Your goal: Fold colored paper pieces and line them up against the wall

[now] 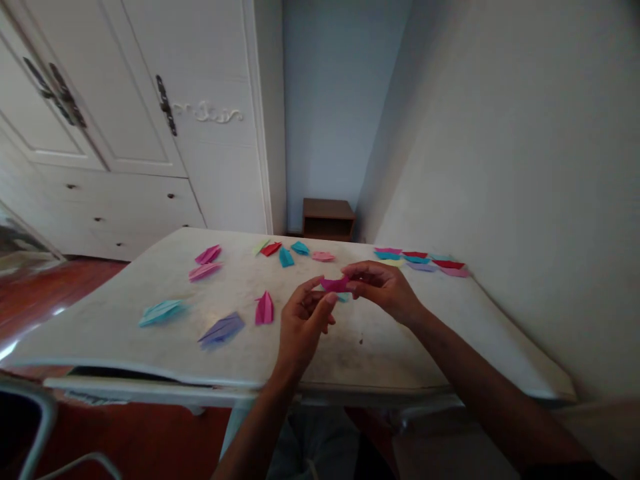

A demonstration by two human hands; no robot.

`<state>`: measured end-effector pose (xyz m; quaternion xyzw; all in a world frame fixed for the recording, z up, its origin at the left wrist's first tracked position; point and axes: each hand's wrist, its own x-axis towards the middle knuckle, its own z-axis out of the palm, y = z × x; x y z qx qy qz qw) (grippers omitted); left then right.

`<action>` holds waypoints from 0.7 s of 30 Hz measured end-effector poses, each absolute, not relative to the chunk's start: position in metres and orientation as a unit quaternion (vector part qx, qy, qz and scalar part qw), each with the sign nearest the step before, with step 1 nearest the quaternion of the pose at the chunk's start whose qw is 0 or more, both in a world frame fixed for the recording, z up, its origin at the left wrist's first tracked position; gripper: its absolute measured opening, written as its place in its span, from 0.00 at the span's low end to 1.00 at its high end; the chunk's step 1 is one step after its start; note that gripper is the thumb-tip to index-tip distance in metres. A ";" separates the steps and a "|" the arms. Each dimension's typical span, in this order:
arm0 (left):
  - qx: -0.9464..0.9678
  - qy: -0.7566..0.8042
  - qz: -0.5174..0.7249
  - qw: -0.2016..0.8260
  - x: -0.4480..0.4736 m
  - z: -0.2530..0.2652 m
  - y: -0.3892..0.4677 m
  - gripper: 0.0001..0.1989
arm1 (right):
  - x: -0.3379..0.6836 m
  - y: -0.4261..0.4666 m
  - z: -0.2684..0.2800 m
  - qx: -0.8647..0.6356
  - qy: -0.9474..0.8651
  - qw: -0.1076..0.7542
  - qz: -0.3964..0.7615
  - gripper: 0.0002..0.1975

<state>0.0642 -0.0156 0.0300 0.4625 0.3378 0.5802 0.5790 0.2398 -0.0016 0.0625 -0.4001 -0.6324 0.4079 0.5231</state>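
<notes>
A small magenta folded paper boat (335, 285) is held above the table between both hands. My left hand (306, 315) pinches its left end between thumb and fingers. At its right end, the fingertips of my right hand (381, 285) are closed on the paper. A light teal paper piece (343, 297) shows partly behind the hands. Left of my left hand lie a pink folded paper (265, 309) and a lavender one (221, 330). Past my right hand, several folded paper boats sit in a cluster, among them a red one (449, 265).
The white table (165, 353) bears more folded papers: a light blue one (161, 313) at the left, pink ones (208, 254) behind it, and a teal one (286, 257) near the far edge. A wall (530, 167) borders the right side. Beyond stand a white wardrobe (220, 173) and a brown nightstand (329, 209).
</notes>
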 end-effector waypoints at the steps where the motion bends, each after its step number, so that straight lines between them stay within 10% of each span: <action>1: 0.460 0.334 0.584 0.579 0.073 0.032 -0.016 0.21 | 0.245 -0.007 0.063 -0.406 -0.620 0.530 0.412 0.13; 21: 0.417 0.352 0.526 0.653 0.151 0.032 -0.012 0.15 | 0.304 -0.038 0.039 -0.473 -0.354 0.642 0.488 0.20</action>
